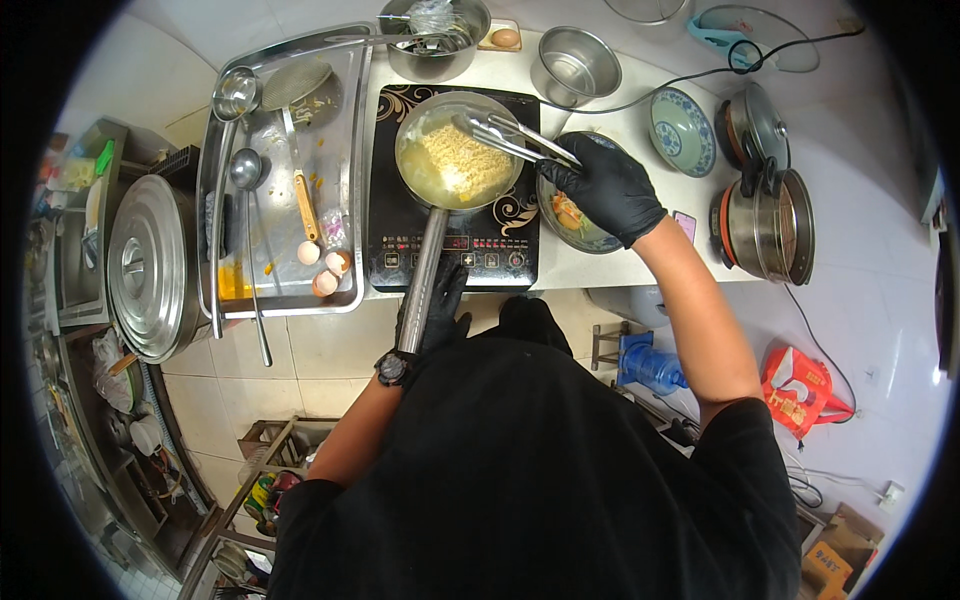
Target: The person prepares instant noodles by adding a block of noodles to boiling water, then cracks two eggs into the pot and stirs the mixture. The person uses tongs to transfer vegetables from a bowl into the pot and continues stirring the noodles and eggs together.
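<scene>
Metal tongs are gripped in my black-gloved right hand, with their tips at a block of instant noodles. The noodles sit in cloudy liquid inside a metal saucepan. Under the pan is a black induction cooker with a lit display. The pan's handle points toward me and crosses above my gloved left hand. That hand's fingers reach the cooker's front control panel, thumb apart; the handle hides part of it. Partly behind my right hand is a patterned bowl holding sliced vegetables.
Left of the cooker, a steel tray holds ladles, a strainer and broken eggshells. Behind stand a pot of utensils, an egg and an empty metal pot. A green bowl and lidded pots stand right.
</scene>
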`<state>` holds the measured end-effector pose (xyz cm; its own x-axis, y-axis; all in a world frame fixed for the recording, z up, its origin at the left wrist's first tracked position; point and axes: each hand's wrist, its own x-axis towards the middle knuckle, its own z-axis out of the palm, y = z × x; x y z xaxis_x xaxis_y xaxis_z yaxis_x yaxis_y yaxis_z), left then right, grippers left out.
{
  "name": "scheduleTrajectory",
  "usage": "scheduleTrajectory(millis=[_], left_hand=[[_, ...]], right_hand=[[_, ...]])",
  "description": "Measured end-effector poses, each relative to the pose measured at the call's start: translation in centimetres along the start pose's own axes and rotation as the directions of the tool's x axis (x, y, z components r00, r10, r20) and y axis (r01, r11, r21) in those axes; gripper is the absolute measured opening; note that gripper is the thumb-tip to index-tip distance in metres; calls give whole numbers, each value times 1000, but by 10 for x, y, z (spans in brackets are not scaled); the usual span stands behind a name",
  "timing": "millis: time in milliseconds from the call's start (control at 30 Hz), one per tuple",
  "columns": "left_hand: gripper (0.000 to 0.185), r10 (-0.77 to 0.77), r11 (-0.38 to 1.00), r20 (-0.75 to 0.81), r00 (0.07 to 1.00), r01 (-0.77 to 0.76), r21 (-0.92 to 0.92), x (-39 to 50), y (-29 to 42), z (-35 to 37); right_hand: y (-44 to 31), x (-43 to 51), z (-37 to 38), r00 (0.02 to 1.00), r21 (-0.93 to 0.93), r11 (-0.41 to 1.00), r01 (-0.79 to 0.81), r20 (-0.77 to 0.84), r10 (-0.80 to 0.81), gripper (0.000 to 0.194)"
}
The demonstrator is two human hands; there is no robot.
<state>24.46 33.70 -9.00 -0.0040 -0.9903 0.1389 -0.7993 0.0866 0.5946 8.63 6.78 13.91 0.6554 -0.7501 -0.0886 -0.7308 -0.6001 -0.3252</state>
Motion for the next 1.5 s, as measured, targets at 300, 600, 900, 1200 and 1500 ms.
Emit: scheduleTrajectory(millis=[300, 600, 900, 1200, 1500], left_hand=[[39, -371, 872, 210, 905, 417, -255, -86, -8, -65], [24, -462, 876, -122, 878, 430, -220, -165, -32, -37], [23, -712, 656, 179, 679, 734, -175, -272, -77, 42], [29, -681, 659, 471, 560, 750, 62, -317, -124, 81], [17, -471, 881, 418, 777, 438, 179, -317, -152, 94]], right_hand=[[-40, 32, -26, 939, -320, 903, 287, 279, -200, 46], [-40, 54, -23, 928, -420, 862, 285, 347, -138, 51], [-33, 63, -6, 915, -453, 853, 261, 399, -68, 50], [-37, 59, -26, 921, -400, 884, 243, 382, -80, 55], [-45, 75, -38, 886, -438, 780, 446, 342, -314, 47]])
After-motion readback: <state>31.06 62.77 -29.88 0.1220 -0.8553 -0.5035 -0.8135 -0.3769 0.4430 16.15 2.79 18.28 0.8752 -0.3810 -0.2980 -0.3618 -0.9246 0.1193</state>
